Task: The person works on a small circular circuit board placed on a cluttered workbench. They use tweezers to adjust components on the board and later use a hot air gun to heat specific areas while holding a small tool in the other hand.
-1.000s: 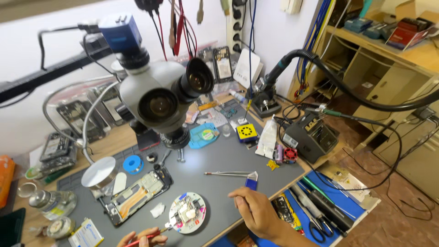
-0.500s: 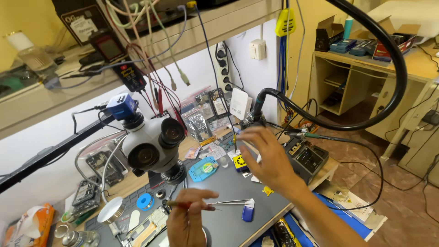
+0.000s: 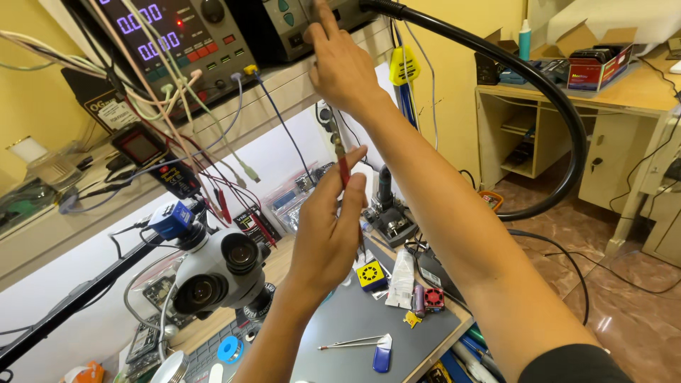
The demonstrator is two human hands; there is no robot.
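Red-handled tool [image 3: 343,169] is standing upright in the left hand [image 3: 328,234], pinched between thumb and fingers above the microscope [image 3: 216,273], while the right hand [image 3: 343,65], fingers loosely spread, is touching shelf equipment [image 3: 284,25] overhead.

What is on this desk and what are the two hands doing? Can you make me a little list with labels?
place: a grey work mat on an electronics repair bench
left hand: raised, fingers closed on a thin red-handled tool held upright
right hand: reaching up to a grey box with knobs on the shelf
big thing on the left: a white microscope
on the mat: metal tweezers beside a small blue tool
also near: a small yellow box
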